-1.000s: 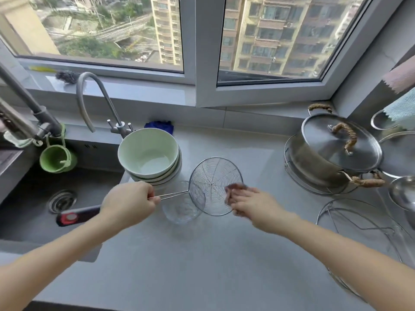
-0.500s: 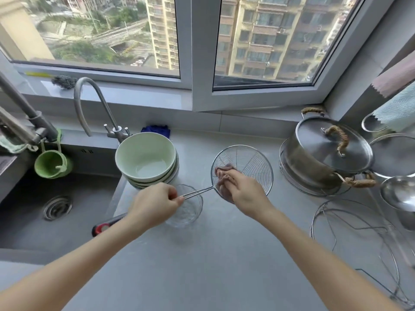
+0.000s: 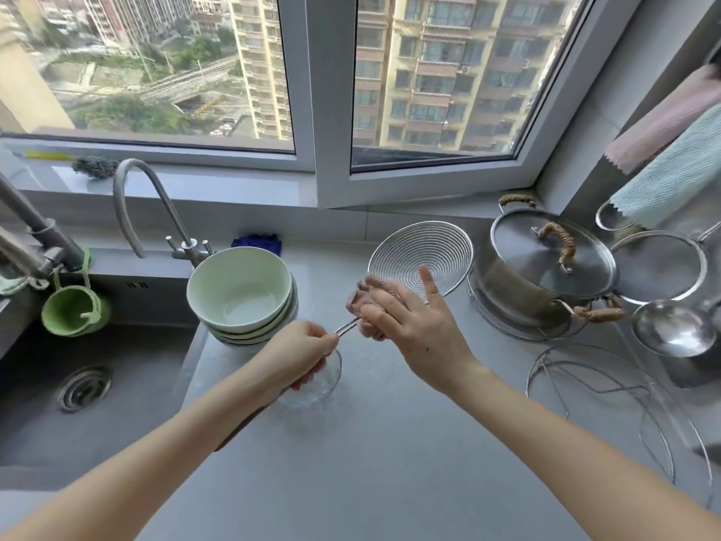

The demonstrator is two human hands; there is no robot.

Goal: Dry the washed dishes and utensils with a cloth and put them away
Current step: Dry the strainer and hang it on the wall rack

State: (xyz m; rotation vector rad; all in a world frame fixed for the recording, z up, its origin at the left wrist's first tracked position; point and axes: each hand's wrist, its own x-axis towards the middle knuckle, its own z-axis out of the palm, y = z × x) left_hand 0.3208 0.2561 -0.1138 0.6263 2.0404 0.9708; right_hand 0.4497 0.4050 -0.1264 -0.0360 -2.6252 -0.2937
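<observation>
Right hand (image 3: 419, 329): right of the bowls (image 3: 240, 290), its back to the camera. Most fingers fold over a bunched cloth (image 3: 364, 306), and the forefinger sticks out straight across the basket of the skimmer (image 3: 423, 255).
Cloth: a pinkish-brown wad just right of the bowls, pressed by the right hand where the skimmer's handle meets its basket.
Left hand (image 3: 302, 355): in front of the bowls and a little to their right. The fingers curl round the skimmer's thin metal handle and pinch it close to the cloth.
Skimmer: held in the air right of the bowls. The handle slants down to the left hand, and the round wire basket is tilted up behind the right hand.
Glass bowl (image 3: 324, 384): clear, on the counter (image 3: 370, 462) just in front of the bowls, partly hidden under the left hand.
Bowls: a pale green stack, upright at the counter's edge.
Blue rag (image 3: 257, 242): just behind the bowls, against the wall.
Tap (image 3: 136, 197): behind the bowls, to their left.
Sink (image 3: 39, 415): left of the bowls.
Green cup (image 3: 74, 310): well left of the bowls, hanging over the sink.
Pot (image 3: 546, 267): well right of the bowls, beyond the skimmer; lidded, on a wire stand.
Ladle (image 3: 671, 326): farther right of the bowls than the pot.
Wire racks (image 3: 604, 388): on the counter, far right of the bowls and nearer the camera.
</observation>
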